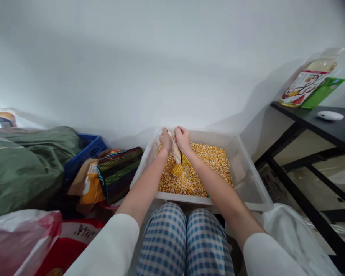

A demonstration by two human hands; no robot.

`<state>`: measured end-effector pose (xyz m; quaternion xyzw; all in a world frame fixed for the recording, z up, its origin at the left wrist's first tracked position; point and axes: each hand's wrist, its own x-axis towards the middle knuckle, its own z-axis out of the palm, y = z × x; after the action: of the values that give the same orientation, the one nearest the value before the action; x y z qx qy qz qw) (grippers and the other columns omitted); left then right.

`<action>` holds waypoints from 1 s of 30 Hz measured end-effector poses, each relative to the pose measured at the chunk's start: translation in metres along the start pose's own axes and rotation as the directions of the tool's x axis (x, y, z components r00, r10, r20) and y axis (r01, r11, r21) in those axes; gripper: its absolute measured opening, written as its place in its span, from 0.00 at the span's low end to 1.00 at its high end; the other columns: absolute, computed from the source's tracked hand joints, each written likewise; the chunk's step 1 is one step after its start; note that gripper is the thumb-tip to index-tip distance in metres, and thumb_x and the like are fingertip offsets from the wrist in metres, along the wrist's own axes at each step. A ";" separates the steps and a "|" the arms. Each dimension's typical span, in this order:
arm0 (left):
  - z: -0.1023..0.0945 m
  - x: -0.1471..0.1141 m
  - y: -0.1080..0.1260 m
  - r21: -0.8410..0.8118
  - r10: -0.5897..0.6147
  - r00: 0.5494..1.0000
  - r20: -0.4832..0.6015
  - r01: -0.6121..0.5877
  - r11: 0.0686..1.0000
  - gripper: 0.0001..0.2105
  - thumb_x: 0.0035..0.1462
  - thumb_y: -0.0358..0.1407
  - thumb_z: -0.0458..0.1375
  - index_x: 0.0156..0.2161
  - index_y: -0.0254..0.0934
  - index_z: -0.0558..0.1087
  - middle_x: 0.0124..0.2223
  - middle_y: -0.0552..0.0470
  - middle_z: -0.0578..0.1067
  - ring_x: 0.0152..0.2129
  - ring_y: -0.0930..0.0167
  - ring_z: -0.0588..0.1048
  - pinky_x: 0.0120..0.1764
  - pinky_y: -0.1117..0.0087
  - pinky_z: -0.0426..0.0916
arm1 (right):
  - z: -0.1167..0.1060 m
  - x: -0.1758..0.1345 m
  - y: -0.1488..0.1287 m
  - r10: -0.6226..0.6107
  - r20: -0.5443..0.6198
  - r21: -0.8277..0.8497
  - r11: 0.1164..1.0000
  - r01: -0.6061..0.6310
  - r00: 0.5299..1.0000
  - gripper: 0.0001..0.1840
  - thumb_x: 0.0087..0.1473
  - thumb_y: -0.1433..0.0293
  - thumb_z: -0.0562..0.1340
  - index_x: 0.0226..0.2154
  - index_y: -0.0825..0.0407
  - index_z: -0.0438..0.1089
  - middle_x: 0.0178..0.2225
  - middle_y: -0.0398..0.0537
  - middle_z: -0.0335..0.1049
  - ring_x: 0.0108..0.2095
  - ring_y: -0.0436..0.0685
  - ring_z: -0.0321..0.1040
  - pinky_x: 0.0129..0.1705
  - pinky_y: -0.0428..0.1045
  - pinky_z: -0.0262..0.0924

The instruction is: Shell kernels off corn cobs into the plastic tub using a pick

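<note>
Both hands met over the far left part of a clear plastic bin (248,180) half full of loose yellow corn kernels (209,157). Between them they held a corn cob (176,153), mostly bare and pale. The left hand (166,140) had its grip closed around the cob's upper end, and the right hand (183,138) was closed on it just beside, the knuckles of the two nearly touching. The cob's long axis ran down and slightly to the right from the hands, its lower end pointing into the kernels. Right under that end lay a patch of kernels still in rows (180,168), resting on the loose heap; whether it belonged to the held cob or to another could not be told.

The bin stood in front of the person's knees in checked trousers (186,237). To the left lay a dark mesh bag (119,172), a blue crate (87,151) and a green bundle (25,165); to the right stood a black counter (333,126) with a bottle (307,82). Nothing stood between the hands and the heap.
</note>
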<state>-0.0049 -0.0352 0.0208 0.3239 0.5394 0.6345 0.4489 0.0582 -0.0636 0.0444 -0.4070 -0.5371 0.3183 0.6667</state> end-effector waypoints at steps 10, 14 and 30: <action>0.000 -0.002 0.004 0.045 0.009 1.000 -0.008 -0.008 0.999 0.19 0.61 0.40 0.46 0.19 0.36 0.62 0.17 0.53 0.60 0.19 0.72 0.64 0.25 0.71 0.59 | 0.004 -0.002 0.001 -0.022 -0.011 0.040 0.999 0.022 1.000 0.17 0.52 0.66 0.52 0.15 0.50 0.54 0.11 0.35 0.50 0.13 0.46 0.49 0.17 0.42 0.46; 0.000 0.001 0.000 0.046 0.022 1.000 -0.022 -0.021 0.999 0.18 0.60 0.39 0.46 0.19 0.36 0.61 0.17 0.54 0.60 0.18 0.73 0.63 0.24 0.72 0.59 | 0.003 -0.001 0.000 0.006 0.006 0.012 1.000 -0.006 1.000 0.17 0.51 0.66 0.53 0.14 0.50 0.53 0.10 0.35 0.49 0.13 0.46 0.48 0.17 0.42 0.45; 0.001 0.003 -0.002 -0.058 -0.008 1.000 -0.015 0.007 0.998 0.19 0.60 0.40 0.47 0.19 0.35 0.61 0.16 0.56 0.59 0.14 0.76 0.58 0.21 0.74 0.56 | 0.004 -0.005 -0.005 -0.029 0.027 0.042 0.999 0.027 0.999 0.17 0.50 0.66 0.53 0.14 0.50 0.54 0.10 0.35 0.48 0.13 0.46 0.48 0.17 0.43 0.44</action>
<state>-0.0050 -0.0318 0.0191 0.3039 0.5255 0.6506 0.4563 0.0535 -0.0699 0.0470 -0.3810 -0.5451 0.3257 0.6720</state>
